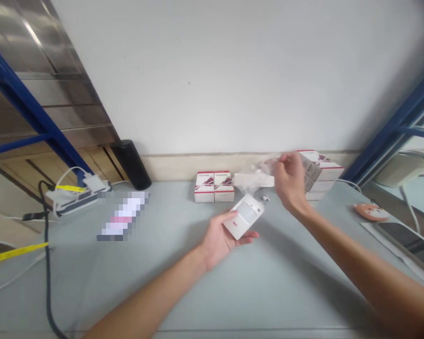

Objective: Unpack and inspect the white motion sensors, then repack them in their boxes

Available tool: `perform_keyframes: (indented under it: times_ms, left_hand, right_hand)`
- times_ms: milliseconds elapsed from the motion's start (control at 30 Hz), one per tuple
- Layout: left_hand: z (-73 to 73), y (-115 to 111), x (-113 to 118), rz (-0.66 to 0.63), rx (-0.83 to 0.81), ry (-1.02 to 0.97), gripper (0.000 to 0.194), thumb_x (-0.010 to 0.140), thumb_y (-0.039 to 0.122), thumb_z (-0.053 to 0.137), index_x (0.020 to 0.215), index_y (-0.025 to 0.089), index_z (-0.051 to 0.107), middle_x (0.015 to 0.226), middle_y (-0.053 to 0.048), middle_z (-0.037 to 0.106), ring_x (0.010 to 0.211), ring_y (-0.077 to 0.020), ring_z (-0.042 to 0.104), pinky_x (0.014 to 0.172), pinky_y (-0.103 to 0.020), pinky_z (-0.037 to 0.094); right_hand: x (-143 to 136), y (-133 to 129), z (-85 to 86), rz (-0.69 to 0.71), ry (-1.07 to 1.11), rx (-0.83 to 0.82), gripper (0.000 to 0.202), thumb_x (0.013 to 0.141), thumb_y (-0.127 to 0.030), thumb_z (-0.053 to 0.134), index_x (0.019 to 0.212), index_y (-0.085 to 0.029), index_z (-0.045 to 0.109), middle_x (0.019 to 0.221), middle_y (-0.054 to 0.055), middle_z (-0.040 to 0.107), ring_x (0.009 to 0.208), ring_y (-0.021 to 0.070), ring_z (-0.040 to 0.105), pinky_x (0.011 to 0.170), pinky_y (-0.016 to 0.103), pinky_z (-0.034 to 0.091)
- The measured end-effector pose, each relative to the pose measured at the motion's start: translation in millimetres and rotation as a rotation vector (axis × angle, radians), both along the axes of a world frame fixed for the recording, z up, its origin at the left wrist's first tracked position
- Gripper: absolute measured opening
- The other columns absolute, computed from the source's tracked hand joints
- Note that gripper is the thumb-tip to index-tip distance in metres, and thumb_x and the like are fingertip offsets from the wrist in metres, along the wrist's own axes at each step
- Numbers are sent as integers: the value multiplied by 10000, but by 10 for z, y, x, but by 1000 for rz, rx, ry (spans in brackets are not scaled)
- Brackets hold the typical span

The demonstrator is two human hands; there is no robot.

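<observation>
Near the middle of the frame, the left hand (221, 238) lies palm up just above the pale grey tabletop (275, 282), its fingers curled around the lower end of a small white plastic sensor unit with a curved frosted window (243, 215). The unit tilts up and to the right out of the palm. Just above it and to the right, the right hand (290, 181) is raised, its thumb and fingertips pinched on a crumpled clear plastic bag (256, 176) that trails leftward from the grip; the bag is blurred, so its contents cannot be told. A tiny dark-and-white bit (265, 198) hangs or lies between the bag and the sensor unit, too small to identify.

Behind the hands, against the base of the white wall (233, 70), two small white-and-red cardboard boxes (214, 186) stand side by side, and a stack of similar boxes (320, 172) sits to the right, partly hidden by the right hand. At the left of the frame sit a black cylindrical speaker (132, 164) and a white power strip with plugged-in cables (76, 193). At the right edge lie an orange, animal-faced flat object (371, 212) and a dark screen (408, 240).
</observation>
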State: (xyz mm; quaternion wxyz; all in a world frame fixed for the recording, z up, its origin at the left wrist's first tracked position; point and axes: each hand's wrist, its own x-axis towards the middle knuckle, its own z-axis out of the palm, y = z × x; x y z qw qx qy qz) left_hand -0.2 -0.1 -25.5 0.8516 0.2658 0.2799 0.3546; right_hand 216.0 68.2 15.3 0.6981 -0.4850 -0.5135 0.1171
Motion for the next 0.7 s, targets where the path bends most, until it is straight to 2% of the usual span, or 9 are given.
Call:
perform_keyframes:
  times_ms: [67,133,267,433,567,633,700]
  left_hand:
    - [-4,13,3,14,-18,13,465,896,289,670,1320,107,615,1125,-153,752,828,-288,787,765,-353,535]
    - [-1,26,4,27,-29,20,461,894,284,672,1315,104,623,1128,-150,750,820,-270,778,745,-334,517]
    - [-3,37,2,36,-31,6,440,887,273,670,1293,111,629,1104,-144,747,795,-249,760,718,-317,491]
    - [-3,-3,9,14,2,17,384,868,257,670,1229,136,624,1094,-134,741,755,-232,741,697,-312,465]
    - [-3,-19,14,11,23,25,386,847,251,686,1211,144,615,1070,-132,741,762,-236,732,711,-324,470]
    - [-5,-11,13,12,18,26,392,846,251,690,1215,143,612,1072,-128,738,759,-228,728,703,-318,465]
    - [-4,1,12,17,13,25,406,851,250,683,1233,135,608,1072,-127,735,749,-219,721,694,-312,460]
  right_hand:
    - [-147,217,53,73,20,-126,159,843,-224,555,939,-272,437,817,-35,550,727,165,619,675,311,557]
    - [-250,413,59,144,5,-276,176,836,-227,572,937,-267,434,913,-10,582,748,163,652,659,307,572]
    - [-257,636,-53,158,-81,-470,225,805,-178,603,968,-249,464,1008,26,625,694,166,698,649,326,578]
    - [-87,631,-132,187,-119,-584,203,805,-152,625,960,-223,515,899,29,654,661,185,720,584,313,573]
    - [3,625,-59,134,-227,-644,210,860,-179,615,1061,-203,557,1009,79,705,683,188,726,565,308,560]
    - [42,647,-12,76,-312,-664,208,884,-196,621,1089,-184,584,1022,105,718,754,210,731,639,327,577]
    - [78,652,25,23,-426,-669,201,886,-205,655,1081,-162,629,1036,137,723,866,251,731,777,372,586]
